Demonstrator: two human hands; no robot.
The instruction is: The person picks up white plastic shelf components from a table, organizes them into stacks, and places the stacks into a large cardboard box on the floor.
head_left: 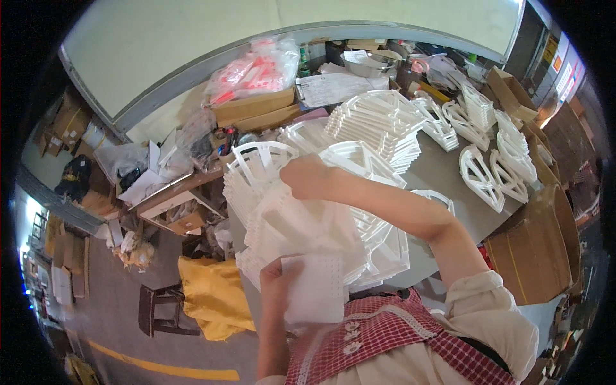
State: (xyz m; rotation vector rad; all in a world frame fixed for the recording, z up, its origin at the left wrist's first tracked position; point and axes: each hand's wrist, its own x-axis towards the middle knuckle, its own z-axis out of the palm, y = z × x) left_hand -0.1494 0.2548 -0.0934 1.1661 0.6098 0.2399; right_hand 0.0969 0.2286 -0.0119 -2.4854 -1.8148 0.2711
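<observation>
My left hand (274, 283) is closed on the edge of a white sheet (314, 289) marked with rows of small dots, held low in front of my apron. My right arm reaches across to the left, and my right hand (308, 177), fingers curled, is over stacked white plastic frames (260, 157). Whatever its fingers may pinch is hidden. The frames are fan-shaped with open ribs. Beneath and between my hands is a pale, hazy white area over the pile, too blurred to make out. More frames (385, 253) lie right of it.
A tall stack of white frames (375, 125) stands farther back on the grey table (443, 167), with loose frames (481, 176) to the right. Cardboard boxes (536, 247) border the right side. A stool (157, 311) and yellow cloth (215, 295) are at lower left.
</observation>
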